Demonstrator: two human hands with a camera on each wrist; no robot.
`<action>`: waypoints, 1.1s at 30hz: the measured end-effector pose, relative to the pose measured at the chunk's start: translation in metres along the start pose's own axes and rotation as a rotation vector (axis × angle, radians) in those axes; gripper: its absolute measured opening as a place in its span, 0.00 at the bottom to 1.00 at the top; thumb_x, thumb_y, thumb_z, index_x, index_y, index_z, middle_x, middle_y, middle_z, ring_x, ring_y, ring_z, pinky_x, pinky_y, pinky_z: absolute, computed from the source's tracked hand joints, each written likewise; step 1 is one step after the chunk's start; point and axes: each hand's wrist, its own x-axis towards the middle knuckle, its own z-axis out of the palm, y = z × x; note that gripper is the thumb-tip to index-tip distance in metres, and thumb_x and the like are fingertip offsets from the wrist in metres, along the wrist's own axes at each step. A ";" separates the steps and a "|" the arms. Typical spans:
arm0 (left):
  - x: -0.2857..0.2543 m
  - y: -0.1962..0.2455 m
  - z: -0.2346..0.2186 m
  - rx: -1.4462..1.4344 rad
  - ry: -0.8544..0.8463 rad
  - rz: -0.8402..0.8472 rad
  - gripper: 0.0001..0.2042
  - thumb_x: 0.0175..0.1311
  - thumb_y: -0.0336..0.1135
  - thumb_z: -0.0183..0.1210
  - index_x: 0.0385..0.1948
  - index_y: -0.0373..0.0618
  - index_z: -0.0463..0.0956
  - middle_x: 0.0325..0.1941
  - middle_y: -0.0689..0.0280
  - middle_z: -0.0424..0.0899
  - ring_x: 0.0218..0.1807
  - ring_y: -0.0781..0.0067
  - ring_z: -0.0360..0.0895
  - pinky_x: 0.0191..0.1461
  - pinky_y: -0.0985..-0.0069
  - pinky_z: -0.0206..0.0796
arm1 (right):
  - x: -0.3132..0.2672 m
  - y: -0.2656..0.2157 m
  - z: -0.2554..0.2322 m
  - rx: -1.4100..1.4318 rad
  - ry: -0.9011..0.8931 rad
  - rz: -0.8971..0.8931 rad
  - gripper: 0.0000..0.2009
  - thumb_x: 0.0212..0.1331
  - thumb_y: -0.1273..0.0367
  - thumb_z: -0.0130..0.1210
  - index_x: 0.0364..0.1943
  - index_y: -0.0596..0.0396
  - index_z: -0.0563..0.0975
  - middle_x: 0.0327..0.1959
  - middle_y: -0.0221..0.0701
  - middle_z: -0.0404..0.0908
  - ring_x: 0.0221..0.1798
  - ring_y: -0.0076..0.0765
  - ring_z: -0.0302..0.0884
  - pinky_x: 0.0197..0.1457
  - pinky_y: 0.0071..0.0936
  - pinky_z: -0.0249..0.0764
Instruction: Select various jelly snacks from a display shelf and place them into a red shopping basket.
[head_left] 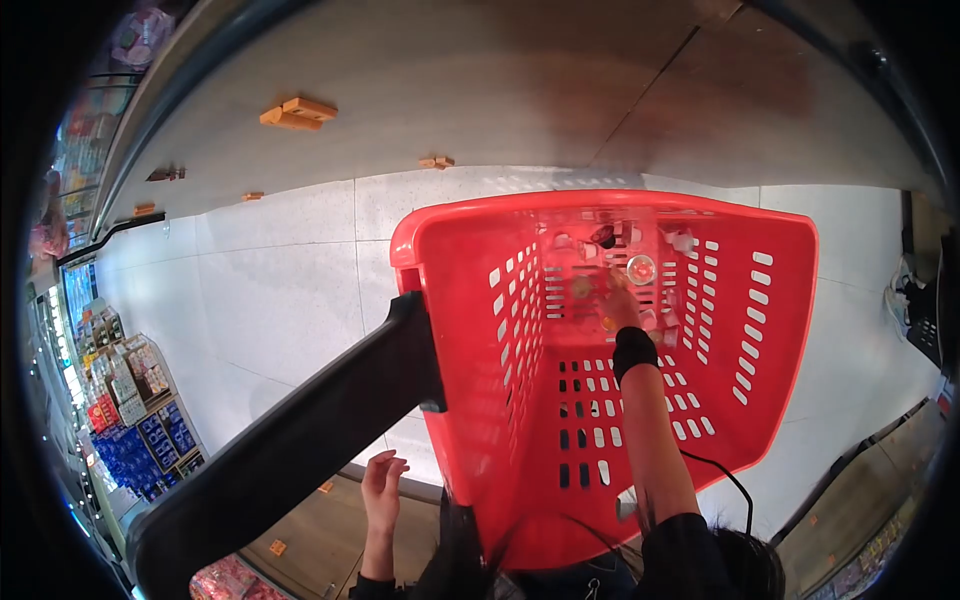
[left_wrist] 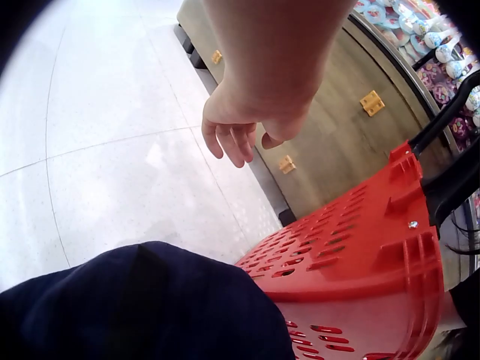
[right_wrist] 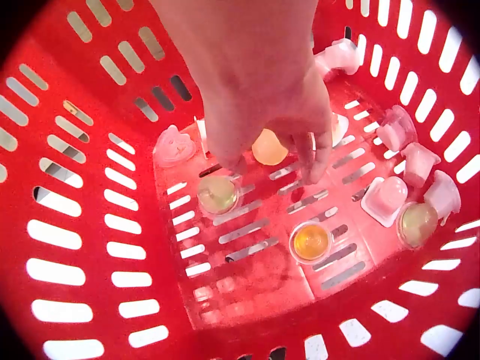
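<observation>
My right hand (head_left: 622,298) reaches down inside the red basket (head_left: 600,540). In the right wrist view the hand (right_wrist: 266,105) has thumb and fingers apart above the basket floor, with an orange jelly cup (right_wrist: 270,148) lying beyond the gap between them. A green cup (right_wrist: 218,195) is close to the thumb; a yellow cup (right_wrist: 310,242) lies below the fingertips. Several pink cups (right_wrist: 387,196) are along the right side. Outside the basket, my left hand (head_left: 382,485) hangs with loosely bent fingers; in the left wrist view this hand (left_wrist: 255,109) holds nothing.
The basket's black handle (head_left: 300,430) sticks out to the lower left. Pale tiled floor (head_left: 280,290) surrounds the basket. A brown panelled display base (head_left: 480,100) with orange clips (head_left: 300,112) runs along the top, and stacked goods (head_left: 135,420) stand far left.
</observation>
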 end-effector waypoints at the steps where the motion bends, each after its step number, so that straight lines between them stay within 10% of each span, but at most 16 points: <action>1: -0.003 0.006 0.001 0.001 -0.001 0.000 0.08 0.57 0.25 0.50 0.39 0.36 0.67 0.30 0.64 0.75 0.34 0.76 0.73 0.41 0.81 0.65 | -0.003 -0.002 -0.003 -0.001 0.001 0.002 0.31 0.45 0.55 0.49 0.58 0.39 0.56 0.42 0.43 0.74 0.44 0.51 0.71 0.46 0.41 0.68; 14: -0.094 0.092 -0.052 -0.080 -0.006 0.084 0.10 0.58 0.29 0.51 0.40 0.36 0.67 0.30 0.62 0.74 0.34 0.74 0.72 0.41 0.78 0.65 | -0.123 -0.077 -0.136 0.057 -0.026 -0.023 0.28 0.43 0.62 0.51 0.55 0.38 0.61 0.40 0.40 0.75 0.39 0.48 0.74 0.41 0.40 0.70; 26: -0.164 0.228 -0.095 -0.081 0.036 0.332 0.09 0.59 0.29 0.48 0.40 0.36 0.67 0.31 0.63 0.75 0.33 0.77 0.73 0.40 0.81 0.64 | -0.335 -0.202 -0.353 0.299 0.423 -0.734 0.22 0.46 0.74 0.47 0.50 0.44 0.67 0.41 0.42 0.70 0.38 0.46 0.72 0.36 0.33 0.73; 28: -0.176 0.262 -0.082 -0.117 0.033 0.375 0.09 0.59 0.28 0.49 0.40 0.36 0.67 0.32 0.63 0.75 0.35 0.76 0.73 0.42 0.81 0.64 | -0.371 -0.224 -0.386 0.371 0.231 -0.646 0.19 0.47 0.74 0.48 0.48 0.49 0.68 0.45 0.46 0.67 0.47 0.53 0.67 0.48 0.39 0.67; 33: -0.224 0.348 -0.039 -0.142 -0.253 0.594 0.10 0.58 0.25 0.48 0.42 0.38 0.66 0.37 0.62 0.76 0.39 0.76 0.74 0.46 0.80 0.64 | -0.439 -0.273 -0.437 0.448 0.355 -0.916 0.16 0.47 0.74 0.52 0.43 0.49 0.70 0.44 0.46 0.62 0.45 0.51 0.67 0.46 0.36 0.67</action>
